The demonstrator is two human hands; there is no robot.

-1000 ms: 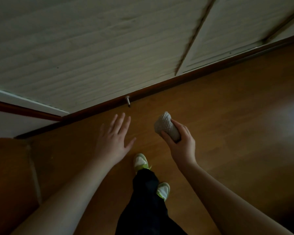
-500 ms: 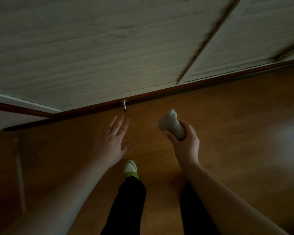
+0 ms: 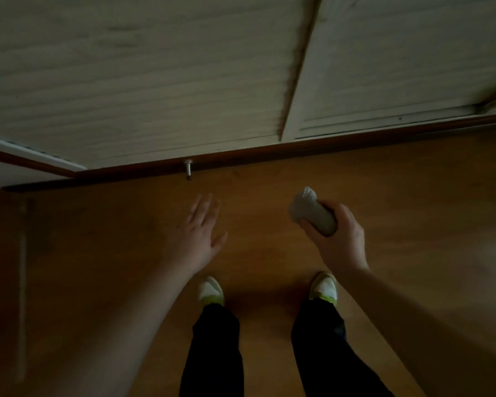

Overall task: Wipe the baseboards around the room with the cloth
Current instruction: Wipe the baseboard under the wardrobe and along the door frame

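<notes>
A dark brown baseboard (image 3: pixel 269 154) runs along the foot of the pale wall, from the left corner to the right edge. My right hand (image 3: pixel 337 239) grips a bunched-up grey-white cloth (image 3: pixel 309 210), held in the air above the wooden floor and short of the baseboard. My left hand (image 3: pixel 199 233) hovers with fingers straight and spread, holding nothing, below the metal doorstop. Neither hand touches the baseboard.
A small metal doorstop (image 3: pixel 188 168) sticks out from the baseboard. The pale wall (image 3: pixel 155 81) has a panel seam (image 3: pixel 295 90) toward the right. Both my feet in white-green shoes (image 3: pixel 211 290) stand on the wooden floor (image 3: pixel 413 210). A darker strip lies at the far left.
The view has swung so the baseboard lies more level. My feet now stand side by side. Both hands kept their poses, the right still gripping the cloth.
</notes>
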